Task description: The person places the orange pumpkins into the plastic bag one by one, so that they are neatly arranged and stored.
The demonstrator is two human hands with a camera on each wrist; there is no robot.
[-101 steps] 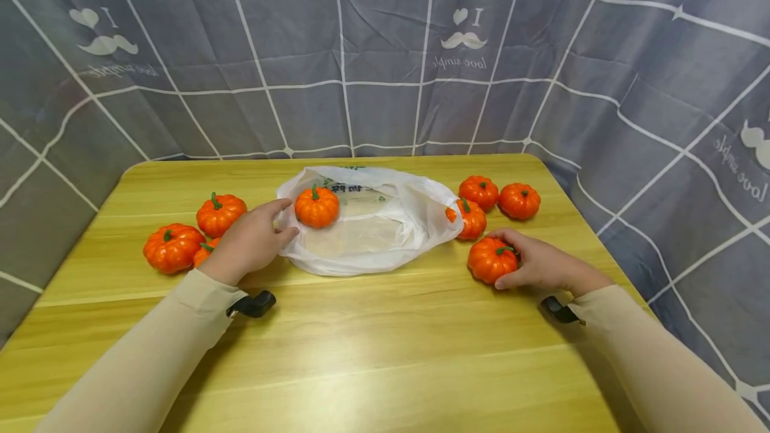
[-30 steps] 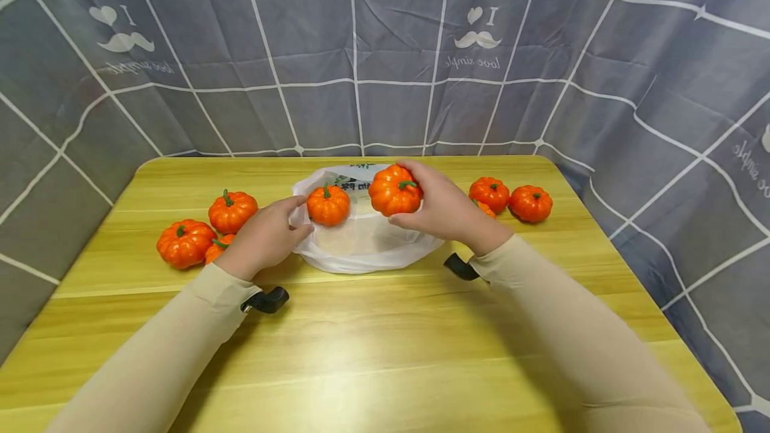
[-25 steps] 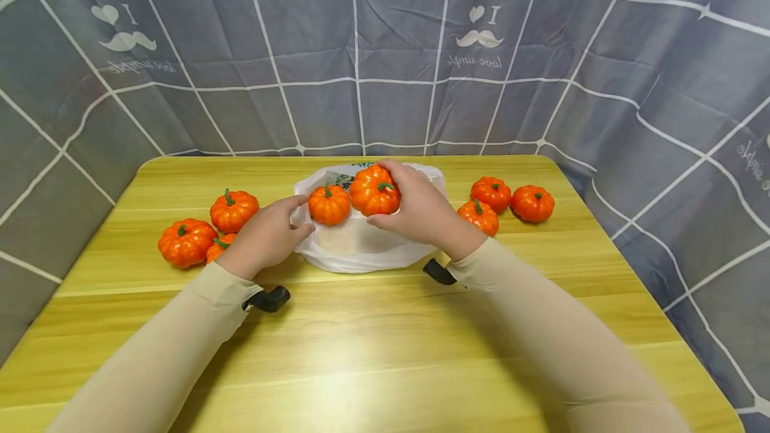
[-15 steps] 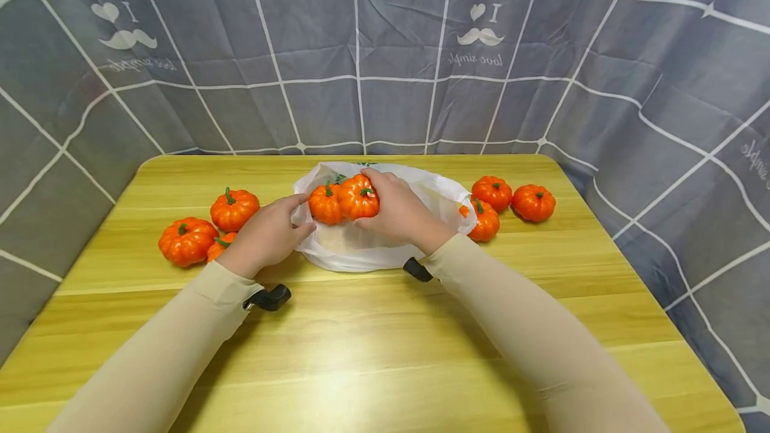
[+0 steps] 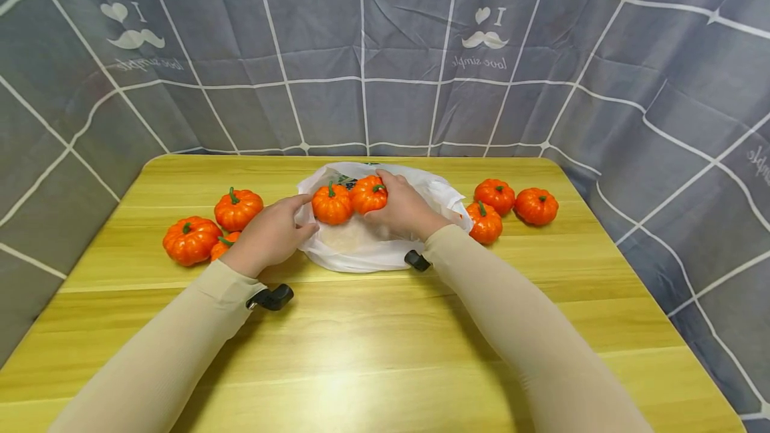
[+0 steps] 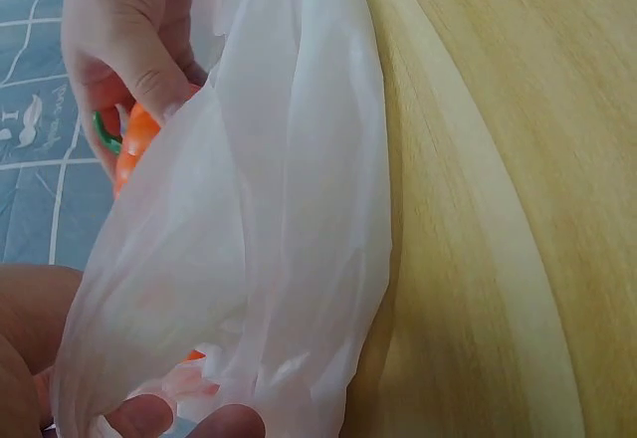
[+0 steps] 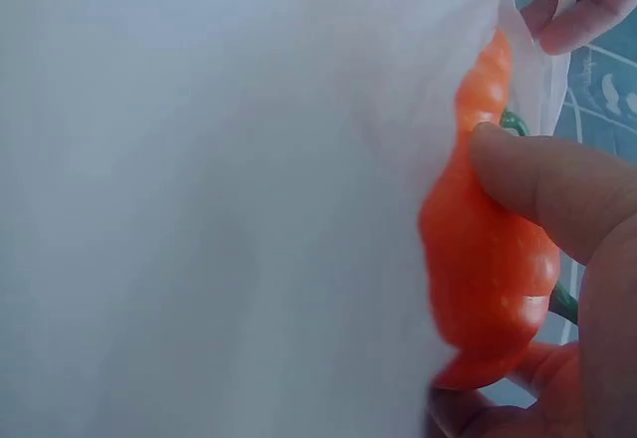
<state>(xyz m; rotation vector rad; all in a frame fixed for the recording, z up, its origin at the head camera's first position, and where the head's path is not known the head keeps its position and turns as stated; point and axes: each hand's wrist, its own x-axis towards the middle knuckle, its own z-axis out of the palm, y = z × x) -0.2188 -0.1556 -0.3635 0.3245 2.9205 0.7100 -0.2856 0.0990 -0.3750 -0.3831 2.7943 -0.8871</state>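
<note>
My right hand (image 5: 404, 206) gripped one pumpkin (image 5: 367, 194), thumb on the near side and fingers round the far side. The held pumpkin was located within the mouth of the white plastic bag (image 5: 361, 260), its green stem tilted to the right. I could not tell whether it bore on the bottom of the bag. A second pumpkin (image 5: 331, 205) sat upright just beside it, to the left, also within the bag.

My left hand (image 5: 273, 232) pinched the left rim of the bag between thumb and fingers, next to the second pumpkin.

The bag lay on the wooden tabletop (image 5: 361, 353) with printed lettering on its far inner wall. Left of the bag stood three pumpkins: a front one (image 5: 192, 242), a rear one (image 5: 238, 211) and an inner one (image 5: 221, 248), the last partly hidden by my left hand. Right of the bag stood three more: a near one (image 5: 486, 224) at the bag's right edge, a middle one (image 5: 494, 196) and an outer one (image 5: 537, 206).

A grey curtain (image 5: 313, 32) with white grid lines hung behind the tabletop. I wore beige sleeves (image 5: 174, 346).
</note>
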